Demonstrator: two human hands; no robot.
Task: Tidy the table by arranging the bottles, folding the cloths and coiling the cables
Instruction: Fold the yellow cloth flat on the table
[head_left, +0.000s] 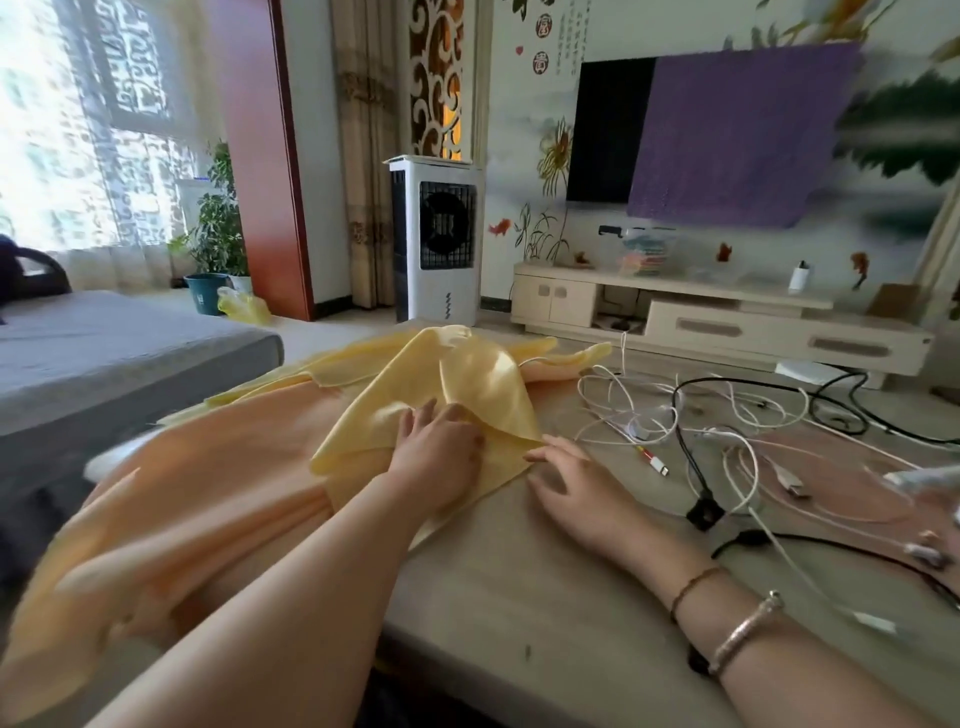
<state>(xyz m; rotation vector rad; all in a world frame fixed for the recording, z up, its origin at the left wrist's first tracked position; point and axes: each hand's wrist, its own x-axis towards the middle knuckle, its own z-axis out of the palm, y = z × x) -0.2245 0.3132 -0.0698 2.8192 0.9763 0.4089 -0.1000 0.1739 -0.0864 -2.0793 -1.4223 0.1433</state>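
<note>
We are pressing our left hand (436, 452) flat on the yellow cloth (467, 384), fingers straight and slightly spread, the cloth bunching up just beyond the fingertips. Our right hand (571, 488) is lying relaxed on the table (519, 597), its fingertips touching the cloth's corner. Tangled cables (691, 415) are sprawling right of those fingers; an orange cloth (208, 493) is spreading left.
</note>
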